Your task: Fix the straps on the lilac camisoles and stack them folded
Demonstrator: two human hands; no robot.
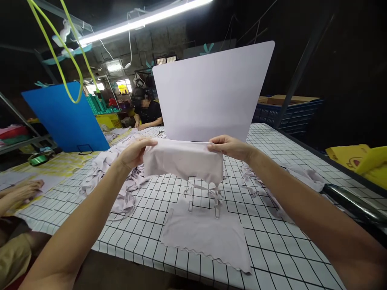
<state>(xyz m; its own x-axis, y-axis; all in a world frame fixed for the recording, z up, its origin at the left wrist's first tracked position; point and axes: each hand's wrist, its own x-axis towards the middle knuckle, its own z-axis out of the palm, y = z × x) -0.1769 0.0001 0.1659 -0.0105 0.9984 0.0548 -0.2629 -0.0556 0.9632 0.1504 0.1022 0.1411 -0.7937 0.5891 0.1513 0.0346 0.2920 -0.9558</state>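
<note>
Stretched between my two hands, a pale pink strappy garment point(184, 159) hangs above the table, its upper edge held level. My left hand point(136, 152) pinches the left end of that edge, thumb on top. At the opposite end, my right hand point(228, 146) grips the same edge between thumb and fingers. Thin straps dangle beneath the cloth. Below, a matching camisole top point(205, 233) lies flat on the table, with two straps and a wavy hem toward me. A heap of similar pale garments point(117, 177) is piled to the left.
A white grid-patterned cloth covers the table point(145, 241). A white board point(211, 96) stands upright behind my hands, a blue board point(66, 117) at left. More pale cloth point(302, 177) and a dark shiny cylinder point(353, 201) lie right. Other people sit at left and behind.
</note>
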